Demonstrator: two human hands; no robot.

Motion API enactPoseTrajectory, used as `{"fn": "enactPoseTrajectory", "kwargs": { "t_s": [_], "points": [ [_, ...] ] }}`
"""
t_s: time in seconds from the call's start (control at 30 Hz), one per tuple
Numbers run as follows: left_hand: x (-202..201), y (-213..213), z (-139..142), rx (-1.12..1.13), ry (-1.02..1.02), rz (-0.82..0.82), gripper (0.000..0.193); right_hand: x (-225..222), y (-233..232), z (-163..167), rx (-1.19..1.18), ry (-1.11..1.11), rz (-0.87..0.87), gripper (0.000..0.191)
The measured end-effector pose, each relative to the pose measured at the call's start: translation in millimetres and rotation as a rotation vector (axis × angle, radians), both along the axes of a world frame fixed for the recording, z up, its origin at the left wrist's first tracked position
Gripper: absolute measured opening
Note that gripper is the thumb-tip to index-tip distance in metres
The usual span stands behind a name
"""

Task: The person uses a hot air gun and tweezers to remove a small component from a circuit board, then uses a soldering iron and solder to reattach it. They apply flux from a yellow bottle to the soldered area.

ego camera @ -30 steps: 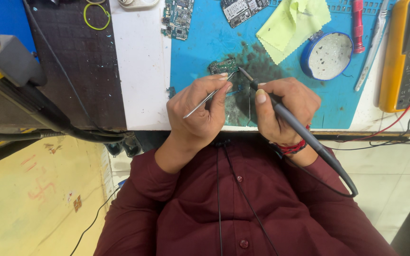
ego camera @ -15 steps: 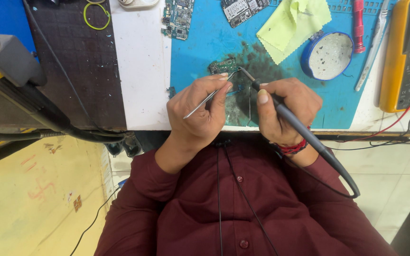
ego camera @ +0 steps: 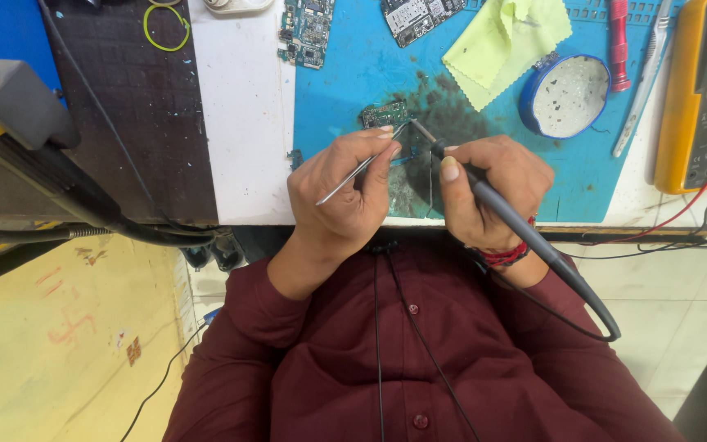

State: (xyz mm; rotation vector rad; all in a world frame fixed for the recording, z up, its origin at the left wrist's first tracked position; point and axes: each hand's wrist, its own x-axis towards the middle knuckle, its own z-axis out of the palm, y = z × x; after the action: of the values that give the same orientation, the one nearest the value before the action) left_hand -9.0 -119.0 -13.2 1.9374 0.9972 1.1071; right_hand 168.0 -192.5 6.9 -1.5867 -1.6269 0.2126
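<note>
Right now my left hand [ego camera: 345, 192] pinches slim metal tweezers [ego camera: 359, 168]. Meanwhile my right hand [ego camera: 488, 192] grips the soldering iron [ego camera: 497, 209], tip over a small green circuit board [ego camera: 385, 115].

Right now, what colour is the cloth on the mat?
Yellow-green cloth, lying on the blue mat; the head view shows it best.

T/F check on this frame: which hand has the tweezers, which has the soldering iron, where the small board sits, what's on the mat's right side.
1. The left hand holds the tweezers. True.
2. The right hand holds a red screwdriver. False: it holds the grey soldering iron.
3. The small circuit board lies on the blue mat. True.
4. The round blue tin sits on the yellow multimeter. False: it sits on the mat, apart from the meter.
</note>
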Motion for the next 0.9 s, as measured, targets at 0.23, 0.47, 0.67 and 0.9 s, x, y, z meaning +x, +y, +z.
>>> {"fn": "enactPoseTrajectory", "kwargs": {
  "t_s": [0.23, 0.47, 0.67, 0.9],
  "points": [
    [0.2, -0.3, -0.1, -0.010, 0.000, -0.002, 0.016, 0.4, -0.6, 0.8, -0.008, 0.008, 0.005, 0.006],
    [0.3, -0.8, 0.0, 0.005, 0.004, 0.003, 0.016, 0.7, 0.0, -0.5, 0.006, 0.007, 0.009, 0.007],
    [0.1, -0.3, -0.3, 0.002, 0.006, 0.007, 0.016, 0.4, 0.4, -0.6, 0.009, 0.003, 0.010, 0.007],
    [0.0, -0.5, 0.0, 0.002, 0.002, 0.001, 0.016, 0.6, 0.2, -0.3, 0.003, 0.008, 0.011, 0.007]
  ]
}}
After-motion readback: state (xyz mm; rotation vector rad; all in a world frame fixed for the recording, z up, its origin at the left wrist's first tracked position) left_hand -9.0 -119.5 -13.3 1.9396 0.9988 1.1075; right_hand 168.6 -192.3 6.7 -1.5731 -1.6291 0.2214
